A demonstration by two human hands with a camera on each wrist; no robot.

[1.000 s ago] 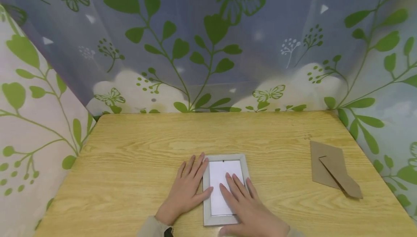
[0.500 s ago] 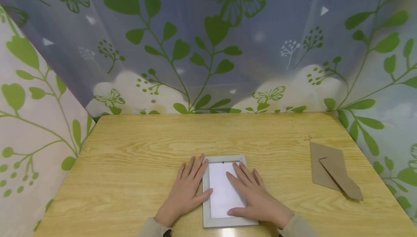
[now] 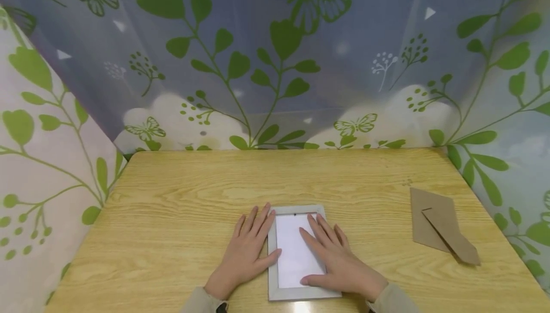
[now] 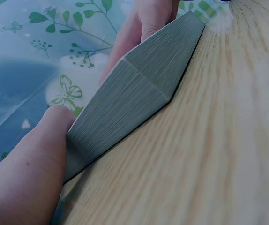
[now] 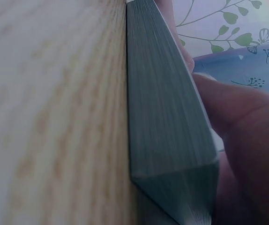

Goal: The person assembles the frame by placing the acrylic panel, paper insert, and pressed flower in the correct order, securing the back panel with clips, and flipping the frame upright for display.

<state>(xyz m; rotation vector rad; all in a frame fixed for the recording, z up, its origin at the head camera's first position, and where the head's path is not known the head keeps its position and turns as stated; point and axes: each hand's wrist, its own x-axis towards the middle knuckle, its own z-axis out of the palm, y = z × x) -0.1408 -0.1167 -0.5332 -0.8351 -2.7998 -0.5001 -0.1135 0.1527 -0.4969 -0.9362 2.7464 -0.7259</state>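
Observation:
A pale grey picture frame [image 3: 301, 294] lies back-up on the table, with a white sheet [image 3: 292, 255] filling its opening and a small dark tab at the top. My left hand [image 3: 245, 251] rests flat along the frame's left side, fingers straight and thumb reaching over the border onto the sheet's edge. On the right, my right hand [image 3: 339, 260] lies spread over the frame's right border, its thumb and fingertips on the sheet. The frame's thick side [image 4: 120, 108] shows close up in the left wrist view, and its side [image 5: 167, 93] likewise in the right wrist view.
A brown frame backing board [image 3: 429, 222] with a folded-out stand leg [image 3: 451, 236] lies at the right of the wooden table [image 3: 193, 184]. Curtains [image 3: 275, 64] printed with leaves and butterflies hang behind the table and at both sides.
My right hand has shifted up and to the right on the sheet, its thumb moving from below the frame onto the sheet's lower part. The left hand has stayed in place.

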